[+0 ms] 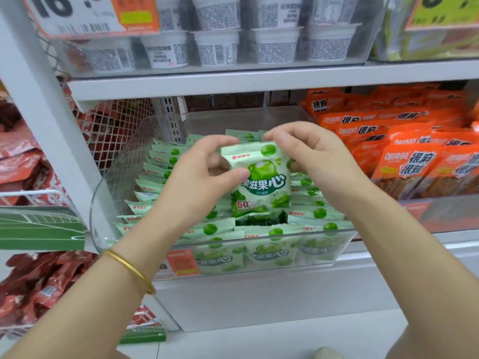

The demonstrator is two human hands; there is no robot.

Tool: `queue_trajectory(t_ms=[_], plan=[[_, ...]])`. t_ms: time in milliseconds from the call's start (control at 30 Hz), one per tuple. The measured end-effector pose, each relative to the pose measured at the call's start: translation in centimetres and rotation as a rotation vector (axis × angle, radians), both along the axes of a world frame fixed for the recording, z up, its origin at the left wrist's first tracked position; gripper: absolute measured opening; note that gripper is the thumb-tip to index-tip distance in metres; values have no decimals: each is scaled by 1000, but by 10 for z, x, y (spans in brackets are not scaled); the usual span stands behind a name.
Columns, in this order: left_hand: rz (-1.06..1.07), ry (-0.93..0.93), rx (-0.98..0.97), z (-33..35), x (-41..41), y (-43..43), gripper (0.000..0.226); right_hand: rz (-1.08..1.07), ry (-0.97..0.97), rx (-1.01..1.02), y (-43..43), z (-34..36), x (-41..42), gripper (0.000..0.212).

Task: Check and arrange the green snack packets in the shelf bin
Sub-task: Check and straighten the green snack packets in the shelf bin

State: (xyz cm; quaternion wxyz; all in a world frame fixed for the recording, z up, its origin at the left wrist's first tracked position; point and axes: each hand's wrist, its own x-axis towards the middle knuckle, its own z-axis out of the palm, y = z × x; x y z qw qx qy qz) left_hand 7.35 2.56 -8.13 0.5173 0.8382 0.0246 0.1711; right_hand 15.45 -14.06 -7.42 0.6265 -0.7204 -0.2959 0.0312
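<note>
Left hand [207, 167] and right hand [308, 154] pinch a glossy green packet [261, 180] upright above the clear plastic bin [337, 251], hiding rows behind.

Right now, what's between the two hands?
Head view: one pale-green snack packet, upright, pinched by the left hand and right hand above the clear plastic shelf bin.

Bare forearms, a thin gold bangle [131, 270] circling the left wrist.
</note>
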Motion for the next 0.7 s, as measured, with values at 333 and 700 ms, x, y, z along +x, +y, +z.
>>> queue_trajectory(t_ms=[333,700], plan=[[83,15,-297,-6,18,8,13,-52,62,-36,13,-9,12,10],[219,-95,-132,-10,18,5,29,-139,119,87,25,-15,13,5]])
